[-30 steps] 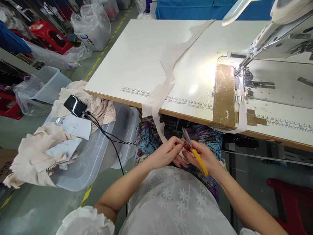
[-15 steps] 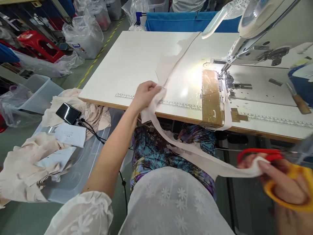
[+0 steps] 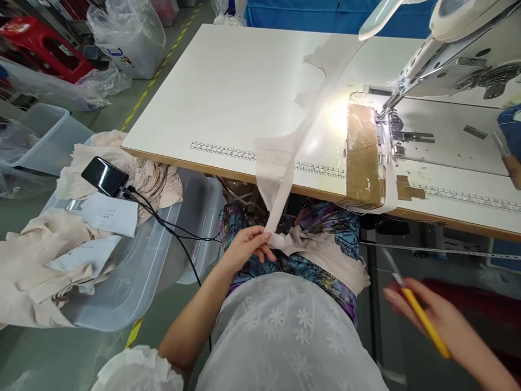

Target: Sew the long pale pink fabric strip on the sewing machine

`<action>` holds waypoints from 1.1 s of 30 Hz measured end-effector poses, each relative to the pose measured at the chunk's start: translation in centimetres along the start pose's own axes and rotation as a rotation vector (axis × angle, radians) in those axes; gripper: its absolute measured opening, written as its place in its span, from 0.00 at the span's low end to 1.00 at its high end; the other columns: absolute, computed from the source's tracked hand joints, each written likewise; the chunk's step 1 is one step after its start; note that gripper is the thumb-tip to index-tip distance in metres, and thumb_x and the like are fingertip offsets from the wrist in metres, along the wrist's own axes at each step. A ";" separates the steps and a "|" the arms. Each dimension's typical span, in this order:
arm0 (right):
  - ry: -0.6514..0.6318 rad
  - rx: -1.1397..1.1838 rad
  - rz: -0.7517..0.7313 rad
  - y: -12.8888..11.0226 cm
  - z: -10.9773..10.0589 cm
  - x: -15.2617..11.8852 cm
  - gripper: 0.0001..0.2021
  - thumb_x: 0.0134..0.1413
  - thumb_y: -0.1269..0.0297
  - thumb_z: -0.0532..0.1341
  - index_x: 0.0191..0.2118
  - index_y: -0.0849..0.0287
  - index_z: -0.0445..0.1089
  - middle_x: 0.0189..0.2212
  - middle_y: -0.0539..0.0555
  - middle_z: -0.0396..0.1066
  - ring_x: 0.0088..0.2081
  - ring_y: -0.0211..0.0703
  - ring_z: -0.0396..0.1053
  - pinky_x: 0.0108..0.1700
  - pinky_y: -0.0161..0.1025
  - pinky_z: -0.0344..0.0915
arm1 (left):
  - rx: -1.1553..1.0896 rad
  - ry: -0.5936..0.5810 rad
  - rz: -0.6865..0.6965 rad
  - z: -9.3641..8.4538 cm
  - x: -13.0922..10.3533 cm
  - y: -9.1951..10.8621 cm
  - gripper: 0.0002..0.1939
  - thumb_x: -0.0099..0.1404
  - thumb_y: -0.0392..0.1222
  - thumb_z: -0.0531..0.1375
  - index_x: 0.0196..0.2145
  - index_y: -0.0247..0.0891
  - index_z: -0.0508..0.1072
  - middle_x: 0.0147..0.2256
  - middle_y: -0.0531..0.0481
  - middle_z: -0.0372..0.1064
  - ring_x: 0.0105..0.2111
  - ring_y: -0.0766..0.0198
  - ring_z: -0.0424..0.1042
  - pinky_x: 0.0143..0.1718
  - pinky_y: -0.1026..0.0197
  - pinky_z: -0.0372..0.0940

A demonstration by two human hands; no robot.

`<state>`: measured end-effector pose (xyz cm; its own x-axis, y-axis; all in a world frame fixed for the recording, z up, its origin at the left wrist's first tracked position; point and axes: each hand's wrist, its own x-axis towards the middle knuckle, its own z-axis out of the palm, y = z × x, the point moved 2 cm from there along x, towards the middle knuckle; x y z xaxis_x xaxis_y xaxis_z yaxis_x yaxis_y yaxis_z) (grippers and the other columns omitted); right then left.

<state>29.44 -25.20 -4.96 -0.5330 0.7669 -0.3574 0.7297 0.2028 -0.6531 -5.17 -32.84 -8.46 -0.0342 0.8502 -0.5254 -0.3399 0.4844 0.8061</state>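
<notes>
My left hand is above my lap, thumb and fingers closed on a pale pink fabric strip. From there the strip runs up over the table's front edge and across the white top toward the back. More of the pale cloth lies bunched across my thighs, right of that hand. Off to the right, away from the table, my right hand grips scissors with a yellow handle; their blades point up and left. Motion blurs this hand a little, and no cloth shows in it.
A sewing machine stands on the right of the white table, beside a tape-covered brown block. At left, a clear plastic bin holds pale garments, paper slips and a black phone-like device with cables.
My left hand has come down from the table edge to my lap with the strip. My right hand has let go of the strip's end and turned the scissors. The view has shifted.
</notes>
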 end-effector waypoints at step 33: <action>-0.298 -0.446 -0.413 -10.0 5.6 10.8 0.24 0.58 0.41 0.51 0.22 0.54 0.59 0.20 0.52 0.67 0.21 0.42 0.63 0.24 0.37 0.46 | -0.109 0.043 -0.069 1.7 -1.3 -0.6 0.27 0.47 0.62 0.70 0.30 0.34 0.73 0.26 0.46 0.77 0.26 0.59 0.78 0.28 0.64 0.69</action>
<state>14.01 -22.31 -6.04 -0.8549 0.3847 -0.3480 0.5133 0.7243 -0.4604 -3.34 -33.92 -7.82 -0.0464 0.8051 -0.5913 -0.4428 0.5140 0.7347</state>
